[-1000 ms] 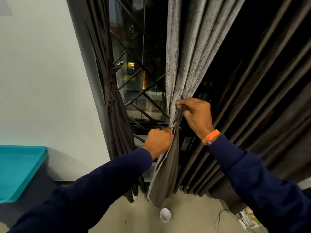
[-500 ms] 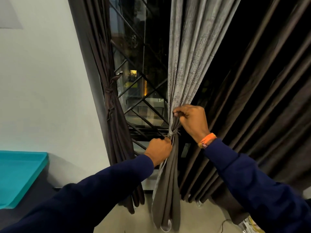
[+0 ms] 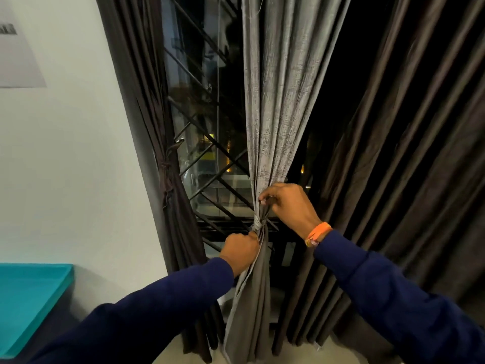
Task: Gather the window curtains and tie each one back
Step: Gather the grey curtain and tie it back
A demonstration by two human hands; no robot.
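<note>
Left hand (image 3: pixel 240 252) clenched on grey textured curtain (image 3: pixel 278 106) below pale tie band (image 3: pixel 258 225); right hand (image 3: pixel 287 206) pinching gathered folds above. I'd pull opposite ways, cinching knot tight.

Grey curtain (image 3: pixel 278 101) of coarse, matt woven cloth; dark brown curtains (image 3: pixel 409 158) of smoother cloth with a faint sheen. Black metal window grille (image 3: pixel 210 164) behind glossy glass. Matt painted wall (image 3: pixel 78 153).

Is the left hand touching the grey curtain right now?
Touching. The head view shows the left hand gripping the grey curtain just below its knot, fabric running out under the fist.
</note>
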